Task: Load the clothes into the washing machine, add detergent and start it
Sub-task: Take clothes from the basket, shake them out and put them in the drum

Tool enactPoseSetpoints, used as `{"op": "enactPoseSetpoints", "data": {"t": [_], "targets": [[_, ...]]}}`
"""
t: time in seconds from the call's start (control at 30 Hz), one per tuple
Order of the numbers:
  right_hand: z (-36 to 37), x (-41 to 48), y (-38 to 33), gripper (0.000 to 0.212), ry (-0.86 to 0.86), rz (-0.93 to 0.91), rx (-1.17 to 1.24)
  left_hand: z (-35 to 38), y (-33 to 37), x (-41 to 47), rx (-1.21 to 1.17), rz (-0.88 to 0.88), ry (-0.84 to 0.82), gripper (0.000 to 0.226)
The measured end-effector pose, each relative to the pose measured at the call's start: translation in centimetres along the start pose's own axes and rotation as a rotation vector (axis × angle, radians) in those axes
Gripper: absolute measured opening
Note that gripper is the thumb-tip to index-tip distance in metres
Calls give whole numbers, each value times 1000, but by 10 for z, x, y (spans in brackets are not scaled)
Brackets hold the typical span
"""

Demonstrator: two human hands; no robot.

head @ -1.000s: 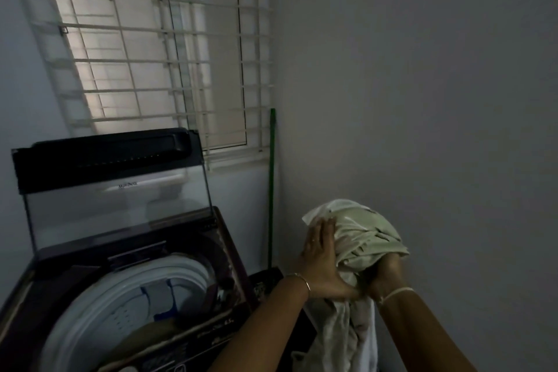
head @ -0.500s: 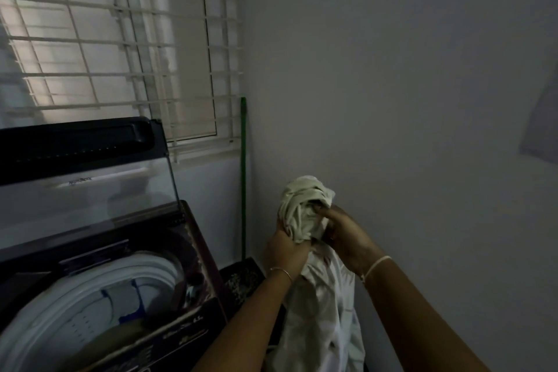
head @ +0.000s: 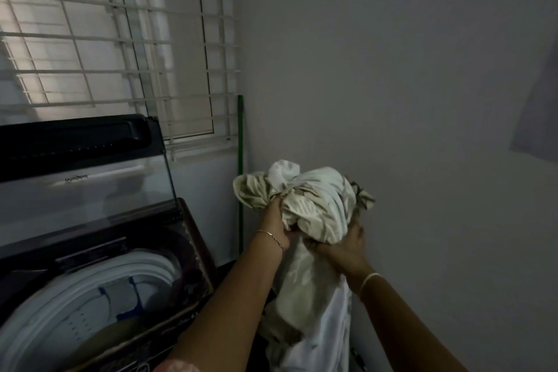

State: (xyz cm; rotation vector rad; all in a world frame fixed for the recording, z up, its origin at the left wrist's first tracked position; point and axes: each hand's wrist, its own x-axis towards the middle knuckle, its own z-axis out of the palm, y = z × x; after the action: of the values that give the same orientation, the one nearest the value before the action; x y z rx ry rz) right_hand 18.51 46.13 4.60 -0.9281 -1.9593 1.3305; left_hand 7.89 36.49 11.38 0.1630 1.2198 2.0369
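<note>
The cloth (head: 314, 208) is a pale, bunched bundle held in the air at centre right of the frame, in front of the grey wall (head: 392, 69) and well to the right of the washer (head: 99, 251). Its wadded top is roughly round, and a long tail of fabric hangs straight down from it to the bottom edge, so the long axis runs vertically.

Both bare forearms rise from the bottom of the frame and converge on the bundle. The left hand (head: 276, 228) comes in from lower left, wrist bent upward, a thin bracelet (head: 271, 237) at the wrist; its fingers are clenched into the left side of the bundle. The right hand (head: 347, 246) comes from lower right with a light band (head: 368, 281) on the wrist; it cups the bundle from below and to the right, fingers curled into the fabric.

The washer fills the lower left, a top loader with its lid (head: 84, 178) standing upright and open. The white drum rim (head: 90, 281) is exposed, and something dark olive lies low inside. A green pole (head: 240, 160) leans in the corner between the washer and the bundle. A barred window (head: 120, 39) occupies the upper left.
</note>
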Motion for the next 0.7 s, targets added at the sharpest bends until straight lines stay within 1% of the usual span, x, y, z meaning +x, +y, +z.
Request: {"op": "enactPoseSetpoints", "data": {"t": [0.03, 0.07, 0.1, 0.17, 0.2, 0.23, 0.3, 0.33, 0.37, 0.4, 0.43, 0.47, 0.5, 0.53, 0.57, 0.6, 0.63, 0.67, 0.7], "targets": [[-1, 2, 1, 140, -15, -30, 126, 0, 3, -1, -85, -68, -52, 31], [-3, 2, -3, 133, -49, -76, 230, -2, 3, 1, -114, -113, -77, 35], [-4, 3, -8, 120, -76, -127, 325, -4, 3, 3, -156, -145, -91, 39], [-3, 5, -24, 82, -79, -165, 491, -7, 2, 0, -178, -174, -76, 48], [-2, 4, -32, 67, -89, -148, 547, -9, 0, 0, -120, -182, -73, 51], [0, 5, -35, 61, -69, -123, 562, -11, 0, 0, -142, -225, -72, 54], [1, 6, -39, 56, -22, -74, 540, -11, 3, -3, -8, -286, -60, 53], [0, 6, -41, 51, -9, -33, 573, -12, 6, -2, 97, -268, -22, 48], [0, 8, -40, 45, 2, 8, 623, -14, 7, 4, 219, -207, 34, 41], [-1, 9, -42, 42, 24, 39, 668, -18, 7, 15, 354, -121, 129, 41], [-2, 10, -43, 39, 45, 66, 706, -20, 8, 20, 491, -20, 263, 54], [-3, 10, -45, 38, 56, 89, 733, -18, 10, 17, 560, 76, 363, 59], [-3, 11, -46, 38, 51, 102, 771, -14, 9, 18, 494, 180, 334, 55], [-3, 11, -49, 39, 31, 125, 822, -7, 7, 15, 433, 292, 225, 44], [-3, 10, -53, 44, 8, 153, 887, -1, 5, 9, 427, 352, 87, 36], [-5, 10, -59, 51, -9, 178, 956, 5, 3, -1, 472, 377, -57, 34], [-7, 11, -63, 57, -19, 186, 1035, 4, -1, -4, 544, 347, -195, 37], [-11, 12, -68, 59, -27, 176, 1105, 4, -2, -9, 595, 260, -318, 47], [-16, 13, -73, 58, -40, 165, 1159, -2, -4, -8, 663, 181, -419, 63]]}}
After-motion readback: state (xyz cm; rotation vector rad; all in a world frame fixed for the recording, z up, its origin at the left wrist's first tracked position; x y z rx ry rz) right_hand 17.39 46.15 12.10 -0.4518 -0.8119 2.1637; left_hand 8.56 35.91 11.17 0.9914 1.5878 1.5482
